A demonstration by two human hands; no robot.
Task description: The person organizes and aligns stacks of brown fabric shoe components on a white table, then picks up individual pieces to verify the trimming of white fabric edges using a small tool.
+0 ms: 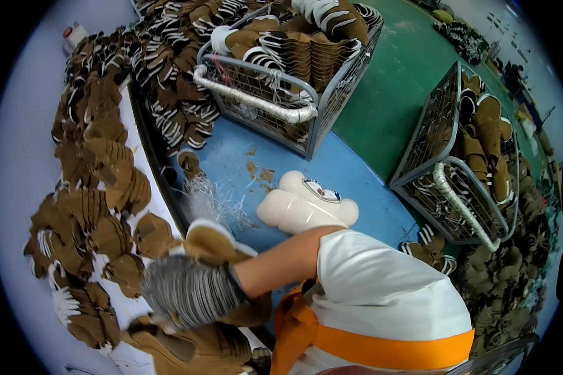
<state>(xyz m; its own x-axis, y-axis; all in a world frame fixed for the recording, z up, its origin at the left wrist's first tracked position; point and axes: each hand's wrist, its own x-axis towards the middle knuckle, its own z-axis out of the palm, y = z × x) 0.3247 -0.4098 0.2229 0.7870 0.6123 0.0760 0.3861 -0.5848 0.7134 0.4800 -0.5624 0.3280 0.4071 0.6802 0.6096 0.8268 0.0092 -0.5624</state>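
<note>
At lower left, the right hand (191, 292) seems busy handling brown shoe pieces (191, 353), grip unclear from here, left hand unseen, next likely needing a steady hold.

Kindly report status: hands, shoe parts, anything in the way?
Right hand: gloved, among brown shoe parts, grip unclear. Left hand: no clear view. More piles crowd the white table.

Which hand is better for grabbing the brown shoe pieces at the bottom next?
Probably the right hand: in its grey glove, it is close to those brown shoe pieces. The left hand isn't in view.
</note>
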